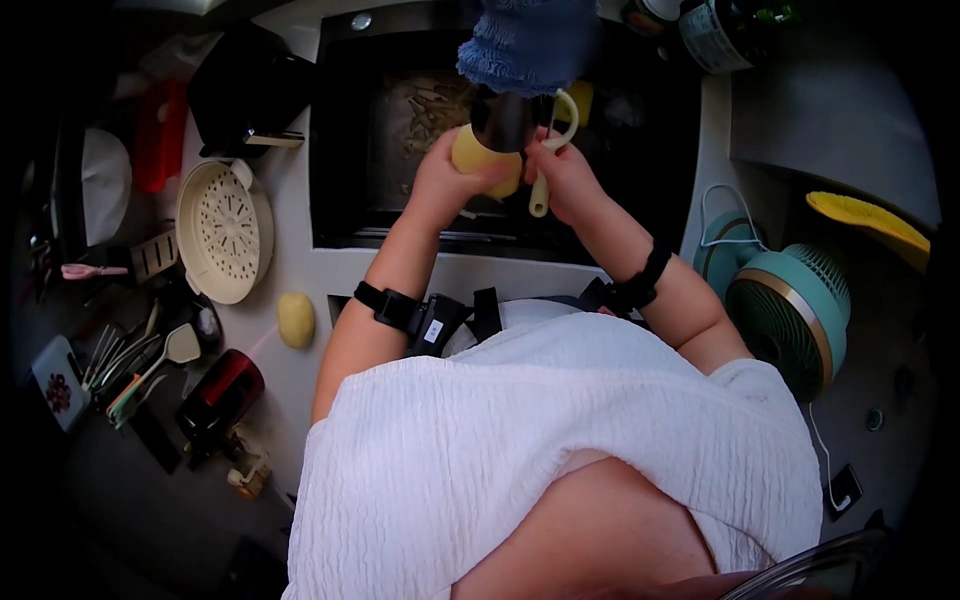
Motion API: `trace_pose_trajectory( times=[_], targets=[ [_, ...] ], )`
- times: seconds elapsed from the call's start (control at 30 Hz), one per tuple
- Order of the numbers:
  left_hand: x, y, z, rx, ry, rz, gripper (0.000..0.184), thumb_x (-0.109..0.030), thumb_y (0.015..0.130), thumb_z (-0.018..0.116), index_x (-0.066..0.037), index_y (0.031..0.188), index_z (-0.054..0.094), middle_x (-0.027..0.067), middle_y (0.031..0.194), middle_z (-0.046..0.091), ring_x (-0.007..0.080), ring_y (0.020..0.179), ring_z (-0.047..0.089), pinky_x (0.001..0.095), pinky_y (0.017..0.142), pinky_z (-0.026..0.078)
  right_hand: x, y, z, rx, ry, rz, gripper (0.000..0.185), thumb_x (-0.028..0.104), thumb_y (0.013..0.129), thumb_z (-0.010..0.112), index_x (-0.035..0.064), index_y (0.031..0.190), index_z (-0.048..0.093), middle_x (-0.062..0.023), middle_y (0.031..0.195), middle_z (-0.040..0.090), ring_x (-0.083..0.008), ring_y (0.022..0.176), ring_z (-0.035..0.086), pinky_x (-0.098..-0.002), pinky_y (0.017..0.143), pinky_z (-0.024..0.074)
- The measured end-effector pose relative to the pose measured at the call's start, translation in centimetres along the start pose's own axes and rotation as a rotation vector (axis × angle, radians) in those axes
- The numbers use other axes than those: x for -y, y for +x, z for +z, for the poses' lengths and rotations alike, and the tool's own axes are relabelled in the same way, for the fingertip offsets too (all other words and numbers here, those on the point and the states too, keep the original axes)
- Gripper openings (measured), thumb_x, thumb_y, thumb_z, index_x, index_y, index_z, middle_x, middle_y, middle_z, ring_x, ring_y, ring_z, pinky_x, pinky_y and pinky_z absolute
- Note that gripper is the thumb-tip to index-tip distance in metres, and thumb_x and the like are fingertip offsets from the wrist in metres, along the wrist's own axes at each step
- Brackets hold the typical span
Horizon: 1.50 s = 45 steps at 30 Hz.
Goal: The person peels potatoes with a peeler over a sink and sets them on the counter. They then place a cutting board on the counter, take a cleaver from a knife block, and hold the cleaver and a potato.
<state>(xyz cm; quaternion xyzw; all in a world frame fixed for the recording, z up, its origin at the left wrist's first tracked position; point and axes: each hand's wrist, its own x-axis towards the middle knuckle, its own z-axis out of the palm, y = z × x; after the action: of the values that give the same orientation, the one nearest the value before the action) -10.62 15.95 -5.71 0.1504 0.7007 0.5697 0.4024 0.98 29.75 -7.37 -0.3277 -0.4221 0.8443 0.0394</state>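
My left hand [442,185] is closed around a pale yellow potato [474,152] above the dark sink [345,180]. A dark faucet [503,118] partly hides the potato. Just to the right, my right hand [570,182] grips a cream-coloured peeler [540,196]; its handle points down and its curved top [570,112] shows above my fingers. Whether its blade touches the potato, I cannot tell. Brownish peelings [430,110] lie on the left side of the sink floor.
A blue cloth [525,45] hangs over the faucet. On the left counter are another potato [295,320], a cream strainer basket [226,232], utensils [180,345] and a dark red container [230,385]. A teal fan [790,310] stands at right. Bottles [715,35] stand behind the sink.
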Motion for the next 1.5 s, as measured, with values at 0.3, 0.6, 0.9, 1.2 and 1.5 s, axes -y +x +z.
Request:
trace_pose_trajectory(
  times=[0.3,0.6,0.9,1.2,1.5],
  targets=[
    [-1.0,-0.6,0.8,-0.029,0.638,0.530,0.056,-0.024,0.059,0.088,-0.004,0.105,0.062,0.0128,0.104,0.063,0.0285,0.101,0.061,0.0367,0.088,0.049,6.7,4.1,-4.3,0.023,0.373,-0.186,0.053,0.021,0.096,0.052,0.0071,0.143,0.034,-0.0127,0.145,0.040,-0.0295,0.130,0.043,-0.0446,0.102,0.0415],
    [1.0,0.1,0.0,-0.146,-0.042,0.119,0.061,-0.019,0.071,0.083,-0.008,0.122,0.052,0.0073,0.116,0.059,0.0283,0.107,0.058,0.0401,0.095,0.047,7.8,6.4,-5.0,0.113,0.484,-0.255,0.047,0.025,0.099,0.046,0.0083,0.142,0.035,-0.0087,0.137,0.041,-0.0250,0.123,0.043,-0.0415,0.100,0.0375],
    [3.4,-2.5,-1.5,-0.081,-0.831,-0.206,0.062,-0.053,0.095,0.047,-0.009,0.137,0.039,0.0105,0.133,0.049,0.0269,0.123,0.049,0.0437,0.102,0.041,6.6,2.9,-2.9,-0.115,0.047,-0.036,0.040,0.021,0.094,0.057,0.0158,0.133,0.051,-0.0003,0.126,0.058,-0.0144,0.103,0.060,-0.0296,0.077,0.0469],
    [2.4,-5.5,-0.7,-0.078,-0.611,-0.115,0.058,-0.022,0.089,0.066,-0.011,0.135,0.033,0.0080,0.122,0.052,0.0199,0.109,0.055,0.0345,0.086,0.051,-1.3,-1.7,0.7,0.197,-0.135,0.284,0.057,0.011,0.084,0.069,0.0107,0.137,0.048,0.0023,0.092,0.059,-0.0055,0.068,0.048,-0.0204,0.059,0.0400],
    [-1.4,-7.8,-5.2,0.104,0.506,-0.111,0.089,-0.023,0.052,0.090,-0.011,0.130,0.049,0.0151,0.115,0.060,0.0311,0.104,0.060,0.0369,0.089,0.049,1.4,-2.2,2.4,0.455,-0.681,-0.022,0.070,0.000,0.064,0.081,-0.0024,0.128,0.054,-0.0096,0.119,0.062,-0.0181,0.109,0.058,-0.0312,0.096,0.0439]
  ],
)
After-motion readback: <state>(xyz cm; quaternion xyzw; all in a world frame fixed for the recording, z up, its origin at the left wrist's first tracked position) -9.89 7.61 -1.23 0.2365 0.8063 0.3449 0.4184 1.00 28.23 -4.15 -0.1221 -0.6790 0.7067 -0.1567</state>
